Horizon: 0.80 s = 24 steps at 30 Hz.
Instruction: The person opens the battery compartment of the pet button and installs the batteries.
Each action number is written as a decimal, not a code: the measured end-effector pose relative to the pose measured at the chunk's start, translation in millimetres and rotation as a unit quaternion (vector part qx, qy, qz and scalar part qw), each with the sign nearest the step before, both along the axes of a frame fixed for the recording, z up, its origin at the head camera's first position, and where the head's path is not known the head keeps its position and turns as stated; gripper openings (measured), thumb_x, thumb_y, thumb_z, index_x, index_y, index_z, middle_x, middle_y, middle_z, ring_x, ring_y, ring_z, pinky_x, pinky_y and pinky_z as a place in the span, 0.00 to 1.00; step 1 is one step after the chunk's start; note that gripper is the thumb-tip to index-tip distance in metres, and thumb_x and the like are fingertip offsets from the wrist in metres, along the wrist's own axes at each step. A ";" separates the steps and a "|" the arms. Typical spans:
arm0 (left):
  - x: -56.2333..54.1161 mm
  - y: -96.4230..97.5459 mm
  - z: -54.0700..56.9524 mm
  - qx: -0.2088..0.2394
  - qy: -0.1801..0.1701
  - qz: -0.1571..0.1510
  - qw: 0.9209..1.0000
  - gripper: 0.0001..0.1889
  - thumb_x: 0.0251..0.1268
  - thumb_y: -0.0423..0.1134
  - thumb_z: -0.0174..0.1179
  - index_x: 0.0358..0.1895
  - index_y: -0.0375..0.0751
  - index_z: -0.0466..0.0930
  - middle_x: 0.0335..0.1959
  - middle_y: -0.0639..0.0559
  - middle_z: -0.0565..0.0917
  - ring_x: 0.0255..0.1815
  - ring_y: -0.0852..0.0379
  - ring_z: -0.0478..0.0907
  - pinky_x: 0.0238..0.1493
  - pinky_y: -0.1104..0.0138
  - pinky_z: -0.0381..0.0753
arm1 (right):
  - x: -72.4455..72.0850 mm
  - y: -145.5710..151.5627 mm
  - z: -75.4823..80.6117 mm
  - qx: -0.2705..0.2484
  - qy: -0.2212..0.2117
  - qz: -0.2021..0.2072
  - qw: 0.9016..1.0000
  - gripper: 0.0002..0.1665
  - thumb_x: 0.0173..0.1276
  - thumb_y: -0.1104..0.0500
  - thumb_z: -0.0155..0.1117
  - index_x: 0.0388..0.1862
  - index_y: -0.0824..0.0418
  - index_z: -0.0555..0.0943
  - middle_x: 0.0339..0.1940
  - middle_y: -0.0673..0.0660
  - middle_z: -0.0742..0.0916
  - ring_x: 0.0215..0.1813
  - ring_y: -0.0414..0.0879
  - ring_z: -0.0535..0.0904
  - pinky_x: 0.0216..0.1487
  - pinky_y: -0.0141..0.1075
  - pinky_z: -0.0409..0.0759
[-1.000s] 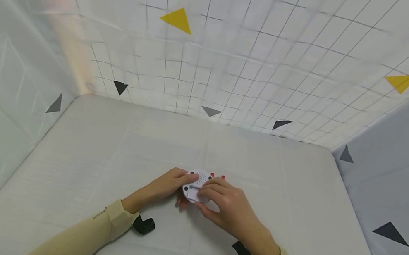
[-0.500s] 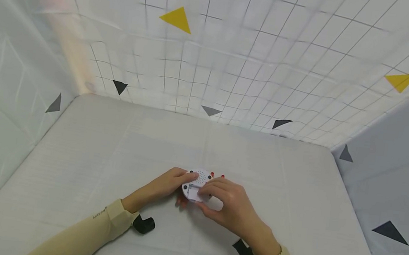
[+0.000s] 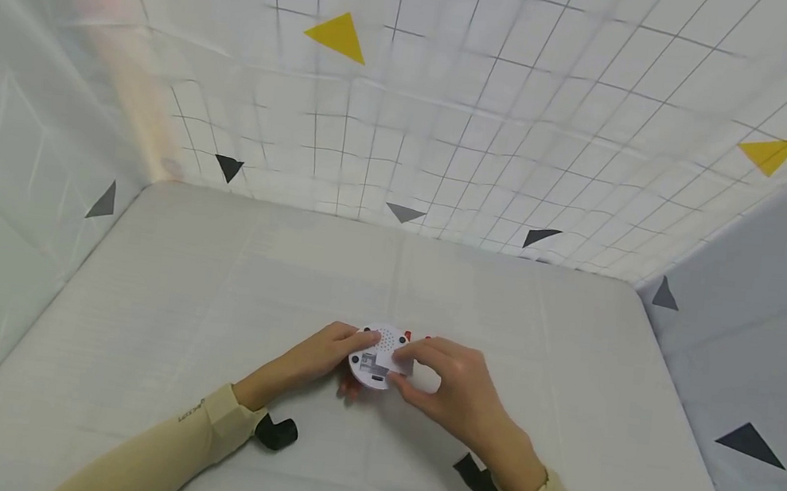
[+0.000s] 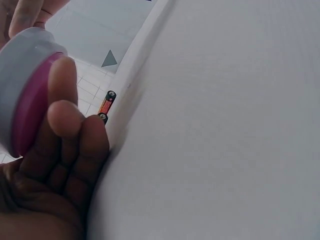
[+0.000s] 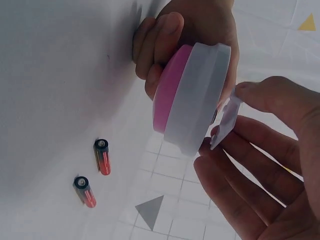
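My left hand (image 3: pixel 332 349) grips a round white device with a pink face (image 5: pixel 172 90), its perforated back turned up and the thumb lying on it. Dark round feet dot that back, and a battery compartment (image 3: pixel 367 363) shows uncovered. Between thumb and fingers, my right hand (image 3: pixel 460 384) pinches a small white battery cover (image 5: pixel 228 121), lifted and tilted over the device's back. Two red-and-black batteries (image 5: pixel 103 157) lie on the table beyond the device; the head view shows only their tips behind the right hand. The left wrist view shows curled left fingers (image 4: pixel 65 120) under the pink side.
A pale cloth covers the table (image 3: pixel 276 265). White sheet walls (image 3: pixel 449 123) with grid lines and yellow, grey and black triangles stand at the back and both sides. Black pieces (image 3: pixel 276 433) sit at both wrists.
The battery cover has come up off the device's back, and the compartment now shows. My right hand has shifted slightly right with the cover. The left hand keeps its hold.
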<state>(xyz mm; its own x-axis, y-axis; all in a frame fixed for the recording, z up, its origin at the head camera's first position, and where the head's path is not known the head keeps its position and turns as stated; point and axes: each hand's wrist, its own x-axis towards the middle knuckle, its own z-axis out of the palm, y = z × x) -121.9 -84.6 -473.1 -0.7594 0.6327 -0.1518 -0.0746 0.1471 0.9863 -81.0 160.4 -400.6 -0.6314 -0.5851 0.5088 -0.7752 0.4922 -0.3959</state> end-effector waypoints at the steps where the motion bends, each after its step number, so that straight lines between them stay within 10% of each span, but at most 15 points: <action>1: 0.0 0.0 0.1 0.002 0.000 0.000 1.000 0.29 0.86 0.57 0.45 0.42 0.37 0.88 0.19 0.46 0.86 0.18 0.55 0.80 0.25 0.67 0.79 | -0.3 0.7 0.1 0.002 0.001 -0.006 1.000 0.16 0.56 0.61 0.85 0.43 0.56 0.89 0.39 0.47 0.92 0.41 0.40 0.88 0.46 0.32 0.86; 24: 2.0 1.2 3.2 -0.006 -0.012 0.015 1.000 0.27 0.86 0.56 0.47 0.45 0.37 0.87 0.19 0.46 0.87 0.18 0.54 0.80 0.24 0.66 0.79 | -17.6 20.6 -5.8 0.042 -0.007 -0.101 0.994 0.15 0.56 0.61 0.85 0.41 0.59 0.90 0.40 0.52 0.93 0.43 0.45 0.89 0.46 0.41 0.88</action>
